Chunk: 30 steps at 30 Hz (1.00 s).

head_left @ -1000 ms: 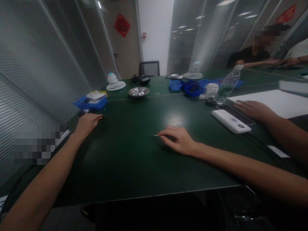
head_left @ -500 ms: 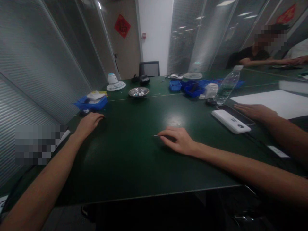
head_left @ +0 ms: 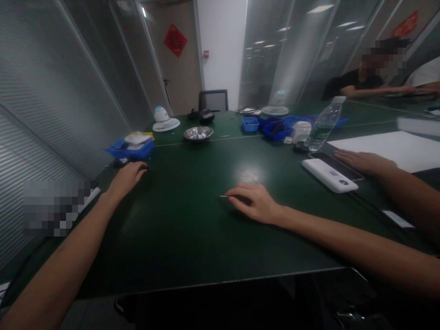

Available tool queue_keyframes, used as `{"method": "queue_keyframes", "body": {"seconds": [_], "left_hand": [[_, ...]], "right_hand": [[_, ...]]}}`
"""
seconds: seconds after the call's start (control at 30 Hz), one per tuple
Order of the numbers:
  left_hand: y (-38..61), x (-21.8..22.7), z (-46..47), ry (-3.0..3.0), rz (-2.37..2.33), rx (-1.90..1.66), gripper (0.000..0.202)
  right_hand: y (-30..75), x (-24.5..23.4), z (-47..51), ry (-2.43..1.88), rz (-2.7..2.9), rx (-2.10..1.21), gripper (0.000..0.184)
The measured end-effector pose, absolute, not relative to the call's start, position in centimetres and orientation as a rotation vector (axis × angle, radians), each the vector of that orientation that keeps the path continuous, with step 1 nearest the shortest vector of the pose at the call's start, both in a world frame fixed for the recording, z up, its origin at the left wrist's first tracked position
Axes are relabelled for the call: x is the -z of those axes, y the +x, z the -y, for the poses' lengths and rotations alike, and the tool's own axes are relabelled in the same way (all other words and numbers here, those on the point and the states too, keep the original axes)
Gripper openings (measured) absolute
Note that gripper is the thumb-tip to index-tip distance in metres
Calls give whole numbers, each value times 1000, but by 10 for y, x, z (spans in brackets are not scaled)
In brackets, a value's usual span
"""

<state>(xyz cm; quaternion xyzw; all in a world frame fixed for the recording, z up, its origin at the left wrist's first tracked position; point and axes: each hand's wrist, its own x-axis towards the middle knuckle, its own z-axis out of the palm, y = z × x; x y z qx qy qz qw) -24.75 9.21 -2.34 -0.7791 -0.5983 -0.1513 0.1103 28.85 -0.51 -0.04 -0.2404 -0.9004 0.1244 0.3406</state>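
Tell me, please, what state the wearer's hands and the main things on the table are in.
Thin white stick: pinched in the right hand, one end showing
Left hand: loosely curled, grip unclear
Metal bowl: holding small pale items
Left blue tray: holding white items
Bottle: standing, capped
Phone: lying flat, screen dark
White device: lying flat

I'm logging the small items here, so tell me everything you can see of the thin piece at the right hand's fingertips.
Only a short, straight, pale sliver of the thin piece shows, too small to tell its material. The right hand pinches it between thumb and forefinger, which hide the rest; the visible end points toward the picture's left edge, nearly level. It is over the green table; whether it touches the surface can't be told.
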Motion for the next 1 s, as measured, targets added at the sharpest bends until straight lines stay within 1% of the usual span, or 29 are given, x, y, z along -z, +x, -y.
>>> {"method": "queue_keyframes", "body": {"seconds": [0.2,0.33,0.73,1.0], "left_hand": [[-248,23,-91,-2319,1705,411,35],[-247,22,-91,-2289,1769,400,34],[-240,17,-87,-2159,1922,554,34],[-230,12,-78,-2022,1921,492,35]], "right_hand": [[288,0,6,-627,2346,-333,26],[288,-1,6,-621,2352,-332,26],[287,-3,7,-623,2365,-335,26],[287,-2,6,-623,2363,-328,27]]}}
